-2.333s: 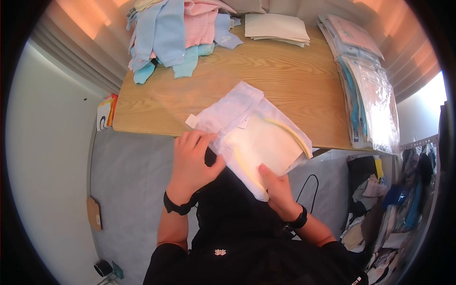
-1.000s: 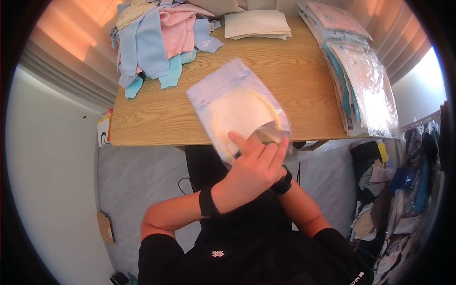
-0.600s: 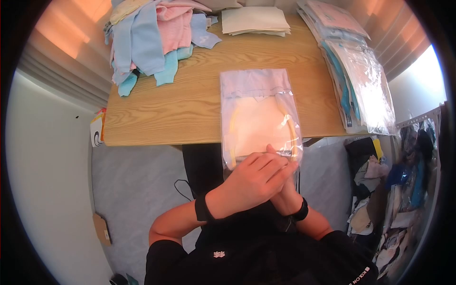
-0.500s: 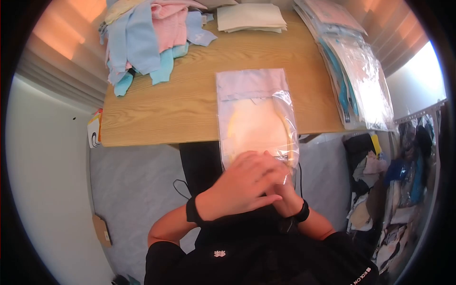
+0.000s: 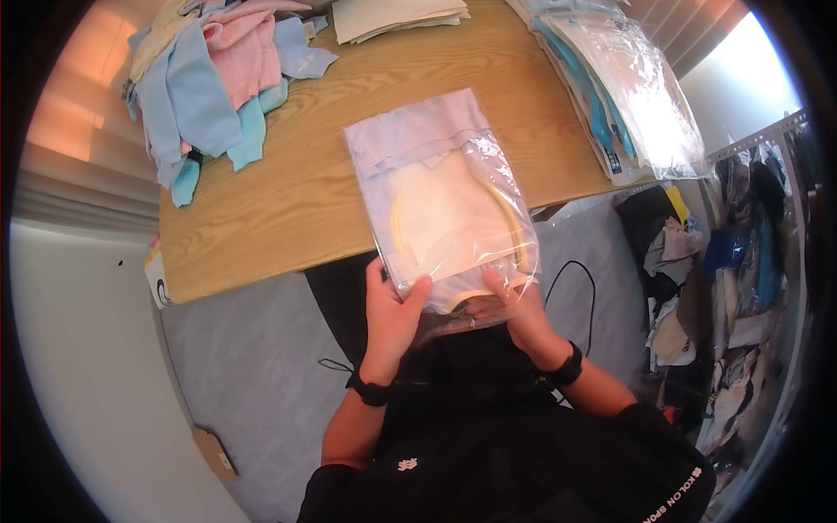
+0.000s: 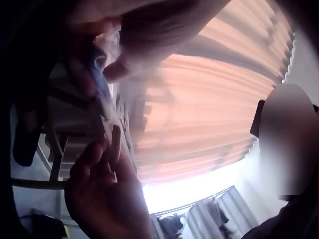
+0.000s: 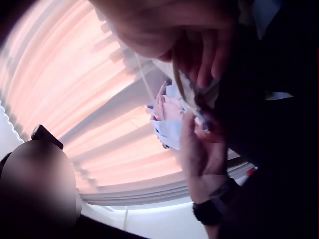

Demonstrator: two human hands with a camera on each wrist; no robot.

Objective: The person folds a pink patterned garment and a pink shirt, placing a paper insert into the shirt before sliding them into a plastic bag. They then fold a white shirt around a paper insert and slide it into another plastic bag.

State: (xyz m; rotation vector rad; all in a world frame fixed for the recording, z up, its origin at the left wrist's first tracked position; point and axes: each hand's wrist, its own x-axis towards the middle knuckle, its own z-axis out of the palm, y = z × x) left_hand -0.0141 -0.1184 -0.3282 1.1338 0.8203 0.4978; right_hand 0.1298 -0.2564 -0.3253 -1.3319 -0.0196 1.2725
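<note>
A clear plastic bag [image 5: 475, 131] holds a folded lavender garment [image 5: 418, 122] with yellow trim. A pale rectangular board [image 5: 445, 209] lies over the garment's middle. My left hand [image 5: 392, 314] grips the bag's lower left corner, thumb on top and fingers underneath. At the lower right my right hand [image 5: 527, 318] pinches the bag with its thumb over the face; the other fingers are partly hidden behind the plastic. The bag's near end hangs past the table edge, over my lap. Both wrist views show the bag nearly edge-on between the left hand [image 6: 149, 30] and right hand [image 7: 174, 25].
On the wooden table [image 5: 296, 200], a heap of pastel knit clothes [image 5: 209, 87] lies at the left. A stack of pale boards [image 5: 397, 19] sits at the back, with bagged garments [image 5: 623, 96] piled at the right. Clothes hang on a rack [image 5: 741, 253] to the right.
My left hand has moved from over the right hand to the bag's lower left corner. The bag has tilted to the left, and the head view has shifted right.
</note>
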